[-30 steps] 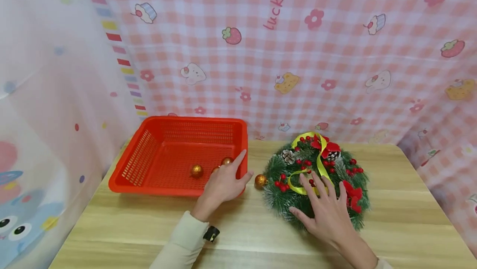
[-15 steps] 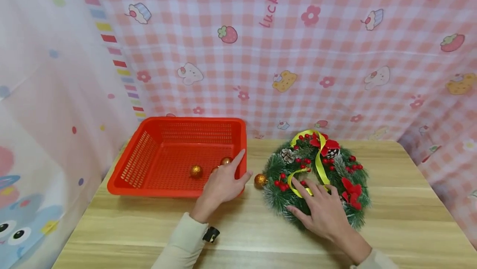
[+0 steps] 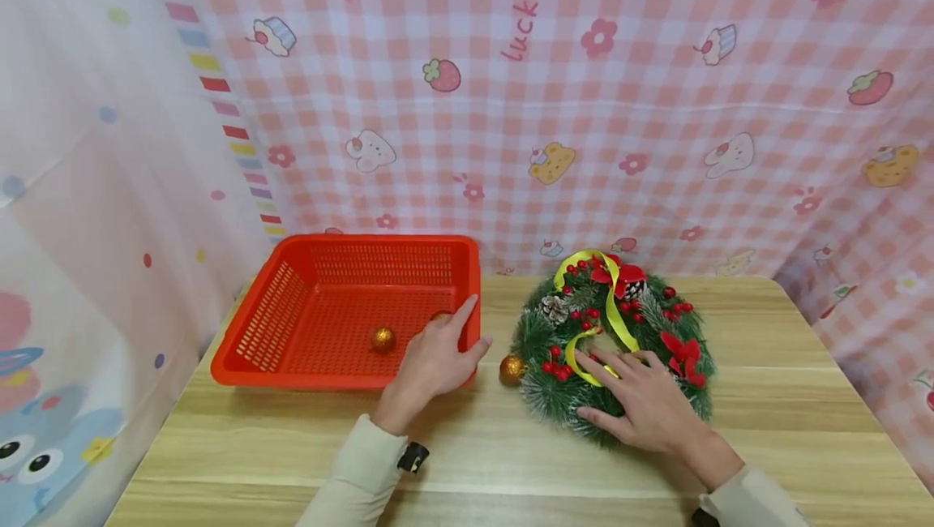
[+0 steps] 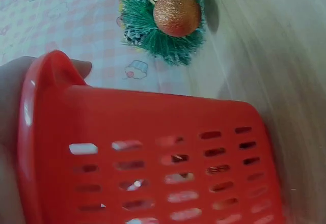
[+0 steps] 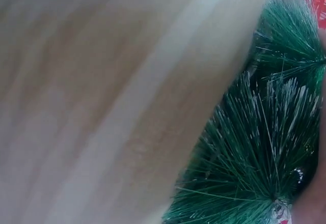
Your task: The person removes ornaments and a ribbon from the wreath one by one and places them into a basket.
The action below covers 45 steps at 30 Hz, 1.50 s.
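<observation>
A round green wreath [image 3: 536,334] with red berries, red flowers and pine cones lies on the table, a yellow ribbon [image 3: 618,318] looped over it. My right hand [image 3: 653,407] grips its near side, fingers reaching into the ring's middle and thumb on the outer greenery. A glittery gold ball [image 3: 512,370] sits against the wreath's left side; the left wrist view shows a gold cord running from it to the greenery. My left hand [image 3: 432,363] rests over the near right corner of a red plastic basket [image 3: 299,379], index finger and thumb extended.
Inside the basket lies one gold ball [image 3: 383,340], with another ball [image 3: 440,317] mostly hidden behind my left hand. Both stand on a wooden table [image 3: 503,462]. A pink checked cloth [image 3: 503,130] hangs behind, and a white printed curtain [image 3: 87,211] is on the left.
My right hand's spread fingers have come closer together on the wreath. The wreath has turned slightly anticlockwise, its gold ball shifting nearer me. The left hand stays at the basket corner.
</observation>
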### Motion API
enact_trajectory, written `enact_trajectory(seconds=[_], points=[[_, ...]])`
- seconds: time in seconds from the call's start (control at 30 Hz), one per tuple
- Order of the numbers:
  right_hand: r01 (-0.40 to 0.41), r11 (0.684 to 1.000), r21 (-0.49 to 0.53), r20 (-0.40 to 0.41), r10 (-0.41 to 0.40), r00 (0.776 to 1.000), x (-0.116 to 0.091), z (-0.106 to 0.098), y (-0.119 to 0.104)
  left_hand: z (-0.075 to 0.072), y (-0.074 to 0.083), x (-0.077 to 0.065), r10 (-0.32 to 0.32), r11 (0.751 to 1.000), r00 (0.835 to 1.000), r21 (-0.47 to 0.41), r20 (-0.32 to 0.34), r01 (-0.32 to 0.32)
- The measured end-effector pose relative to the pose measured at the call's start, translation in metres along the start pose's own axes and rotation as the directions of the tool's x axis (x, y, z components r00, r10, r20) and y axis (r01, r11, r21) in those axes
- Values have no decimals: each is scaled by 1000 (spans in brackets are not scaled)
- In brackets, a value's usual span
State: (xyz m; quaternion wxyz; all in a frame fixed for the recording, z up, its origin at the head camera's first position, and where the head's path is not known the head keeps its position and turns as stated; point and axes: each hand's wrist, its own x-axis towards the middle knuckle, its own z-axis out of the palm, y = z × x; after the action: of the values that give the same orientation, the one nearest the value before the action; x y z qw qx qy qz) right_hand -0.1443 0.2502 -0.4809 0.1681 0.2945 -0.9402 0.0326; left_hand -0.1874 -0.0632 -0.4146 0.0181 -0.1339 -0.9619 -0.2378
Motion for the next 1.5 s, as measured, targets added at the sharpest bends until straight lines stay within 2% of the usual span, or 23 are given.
enact_trajectory(seconds=[0.07,0.1,0.13,0.2,0.23,0.27,0.3,0.37,0.47,0.53,0.7,0.77,0.87,1.0,1.1,1.23,1.37,1.5], points=[[17,1000,3,-3,-17,1000,0,1,3,1,4,-2,76,996,993,45,-91,-72],[25,1000,6,-6,-25,1000,0,2,4,1,8,-4,139,989,979,72,-150,-129],[31,999,7,-10,-31,999,0,2,4,2,11,-5,210,977,955,93,-210,-194],[37,999,7,-21,-37,999,1,3,5,5,21,-9,354,935,884,95,-305,-342],[38,999,7,-26,-38,999,1,3,5,8,26,-10,411,909,850,83,-330,-408],[37,999,4,-30,-37,999,1,3,6,10,31,-12,448,888,831,58,-330,-455],[35,999,2,-32,-35,999,1,2,5,13,36,-14,467,873,827,15,-312,-487],[28,1000,1,-30,-28,999,1,1,5,20,44,-18,452,870,858,-91,-243,-484],[21,1000,5,-17,-20,1000,2,0,4,29,50,-20,383,906,910,-127,-157,-403],[16,1000,8,-9,-16,1000,2,0,4,32,54,-19,345,927,932,-116,-116,-357],[10,1000,0,-1,-10,1000,2,0,4,42,60,-13,287,951,958,-114,-32,-288],[9,1000,3,3,-9,1000,3,0,3,48,58,-12,270,954,962,-127,-30,-272],[11,1000,10,6,-11,1000,4,1,2,56,53,-10,251,957,965,-131,-73,-259],[8,1000,9,4,-8,1000,4,2,2,62,49,-6,253,951,956,-141,-149,-274],[7,1000,8,1,-7,1000,3,2,3,65,46,-5,260,938,949,-189,-177,-292],[7,1000,8,-8,-7,1000,2,1,3,65,45,-6,250,907,949,-295,-194,-299],[-2,1000,6,-9,2,1000,1,1,4,64,46,-8,223,881,956,-380,-193,-282],[-12,1000,11,-6,12,1000,-1,1,4,64,48,-8,192,872,966,-421,-173,-249]])
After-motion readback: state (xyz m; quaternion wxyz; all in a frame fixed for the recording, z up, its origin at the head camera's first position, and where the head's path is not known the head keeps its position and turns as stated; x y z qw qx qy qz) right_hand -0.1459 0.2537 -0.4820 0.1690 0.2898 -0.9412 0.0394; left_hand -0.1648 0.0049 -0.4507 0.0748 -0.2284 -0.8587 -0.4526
